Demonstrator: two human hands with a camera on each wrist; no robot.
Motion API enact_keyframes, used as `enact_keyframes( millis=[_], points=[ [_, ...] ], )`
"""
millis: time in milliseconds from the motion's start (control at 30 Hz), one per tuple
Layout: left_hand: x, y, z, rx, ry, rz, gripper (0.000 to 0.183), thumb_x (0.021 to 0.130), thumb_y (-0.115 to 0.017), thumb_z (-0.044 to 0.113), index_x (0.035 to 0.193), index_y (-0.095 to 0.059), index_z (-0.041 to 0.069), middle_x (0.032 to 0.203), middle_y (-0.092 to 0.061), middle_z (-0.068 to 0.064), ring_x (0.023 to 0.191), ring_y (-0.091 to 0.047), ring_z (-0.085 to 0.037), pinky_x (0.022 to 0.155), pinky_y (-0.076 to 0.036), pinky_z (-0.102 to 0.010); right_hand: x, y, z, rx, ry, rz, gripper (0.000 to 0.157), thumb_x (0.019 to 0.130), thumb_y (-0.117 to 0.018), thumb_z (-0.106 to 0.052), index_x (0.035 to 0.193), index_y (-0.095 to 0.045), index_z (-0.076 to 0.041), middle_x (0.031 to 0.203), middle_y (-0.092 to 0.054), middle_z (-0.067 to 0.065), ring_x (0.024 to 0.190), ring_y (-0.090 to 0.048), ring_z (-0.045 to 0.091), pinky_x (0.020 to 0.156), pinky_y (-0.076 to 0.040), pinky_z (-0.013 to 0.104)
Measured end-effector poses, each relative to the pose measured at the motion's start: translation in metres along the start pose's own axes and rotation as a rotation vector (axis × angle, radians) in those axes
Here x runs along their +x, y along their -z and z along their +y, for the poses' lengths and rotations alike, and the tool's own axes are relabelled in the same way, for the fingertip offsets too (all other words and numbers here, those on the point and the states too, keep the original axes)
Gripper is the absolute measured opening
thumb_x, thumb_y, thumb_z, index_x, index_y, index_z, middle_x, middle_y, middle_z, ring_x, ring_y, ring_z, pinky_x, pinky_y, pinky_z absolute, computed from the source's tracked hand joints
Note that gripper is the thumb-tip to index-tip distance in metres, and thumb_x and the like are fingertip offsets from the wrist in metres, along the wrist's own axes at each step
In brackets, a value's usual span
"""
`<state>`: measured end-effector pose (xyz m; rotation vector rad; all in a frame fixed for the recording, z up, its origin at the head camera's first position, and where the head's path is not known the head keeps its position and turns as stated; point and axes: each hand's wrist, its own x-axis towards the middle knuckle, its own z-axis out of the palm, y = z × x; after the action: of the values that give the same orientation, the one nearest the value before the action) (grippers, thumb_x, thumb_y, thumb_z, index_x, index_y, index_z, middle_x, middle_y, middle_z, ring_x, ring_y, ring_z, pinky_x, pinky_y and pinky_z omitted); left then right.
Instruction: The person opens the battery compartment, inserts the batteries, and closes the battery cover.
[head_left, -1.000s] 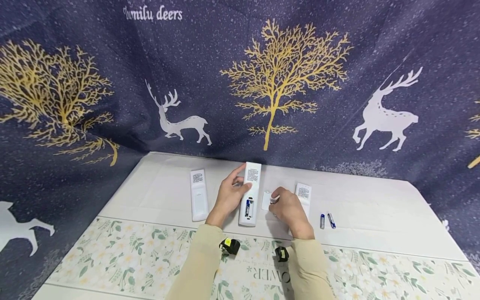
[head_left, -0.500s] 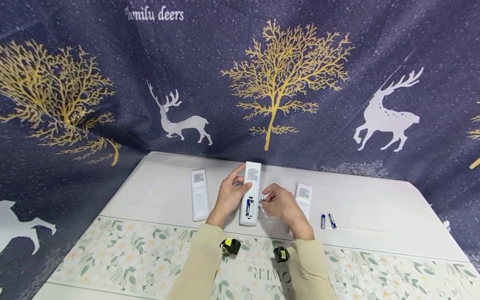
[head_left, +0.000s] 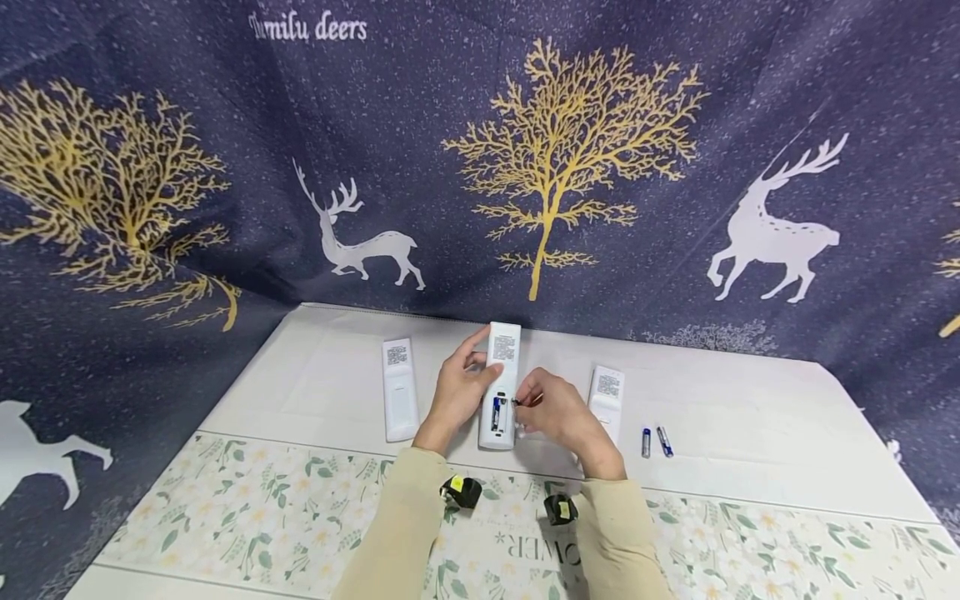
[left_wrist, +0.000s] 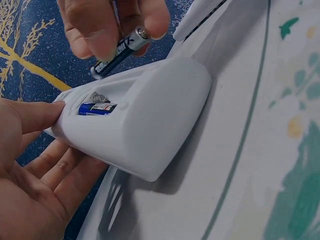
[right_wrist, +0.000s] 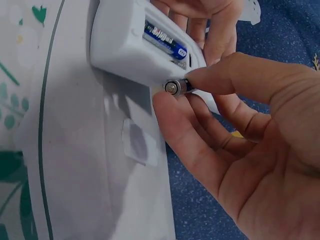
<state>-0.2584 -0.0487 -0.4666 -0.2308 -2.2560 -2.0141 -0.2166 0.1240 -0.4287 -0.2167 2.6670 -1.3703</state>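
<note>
The remote control (head_left: pixel 504 358) was white, its seated battery (right_wrist: pixel 167 42) mostly blue; the sleeves (head_left: pixel 397 525) were beige, the tabletop (head_left: pixel 720 400) white (green leaves (left_wrist: pixel 302 180) patterned its near side), the backdrop (head_left: pixel 420 100) speckled navy with golden trees (head_left: pixel 551 196) and white deer (head_left: pixel 783 242)

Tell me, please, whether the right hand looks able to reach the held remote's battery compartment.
Likely yes: the right hand, pinching a battery, is beside the uncovered battery compartment. The left hand grips the remote clear of it, and the seated battery fills only one side.

Head view from above, forward and down; wrist views close, from opposite sides of one white remote (left_wrist: pixel 145 120)
</note>
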Motion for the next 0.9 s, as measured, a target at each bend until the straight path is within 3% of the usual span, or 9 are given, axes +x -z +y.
enact_keyframes(
  millis=[300,567,733,900],
  points=[
    [0.0017,0.0009,-0.001,0.023,0.008,0.006,0.066,0.097,-0.074,0.003,0.157,-0.054,0.02,0.107,-0.077,-0.01,0.113,-0.069,-0.031,0.107,-0.049,-0.049,0.0,-0.0025,-0.0019,0.007,0.102,-0.09,0.013,0.087,-0.07,0.007,0.093,-0.068,-0.004,0.081,-0.07,0.002,0.066,-0.069,0.016,0.062,-0.056,0.03],
    [0.0023,-0.0003,-0.0014,0.014,0.02,0.021,0.066,0.096,-0.074,0.002,0.156,-0.056,0.021,0.104,-0.077,-0.009,0.091,-0.069,-0.021,0.084,-0.052,-0.033,-0.0004,-0.0073,-0.0036,0.01,0.082,-0.076,0.012,0.086,-0.072,0.007,0.092,-0.071,-0.004,0.078,-0.068,0.0,0.064,-0.067,0.016,0.06,-0.053,0.029],
    [0.0018,-0.0004,-0.0001,0.011,0.025,0.029,0.065,0.096,-0.073,0.002,0.156,-0.056,0.02,0.105,-0.077,-0.01,0.102,-0.069,-0.027,0.097,-0.05,-0.041,0.0008,-0.0101,-0.0022,0.029,0.05,-0.066,0.011,0.09,-0.076,0.005,0.093,-0.071,-0.003,0.079,-0.067,0.002,0.065,-0.068,0.019,0.059,-0.055,0.029],
    [0.0012,-0.0007,0.0004,0.011,0.035,0.029,0.067,0.095,-0.074,0.003,0.157,-0.055,0.021,0.106,-0.077,-0.009,0.106,-0.069,-0.029,0.104,-0.049,-0.047,0.0004,-0.0077,0.0006,-0.008,0.077,-0.06,0.01,0.091,-0.077,0.0,0.094,-0.071,-0.007,0.08,-0.067,0.0,0.067,-0.065,0.015,0.061,-0.053,0.029]
  ],
)
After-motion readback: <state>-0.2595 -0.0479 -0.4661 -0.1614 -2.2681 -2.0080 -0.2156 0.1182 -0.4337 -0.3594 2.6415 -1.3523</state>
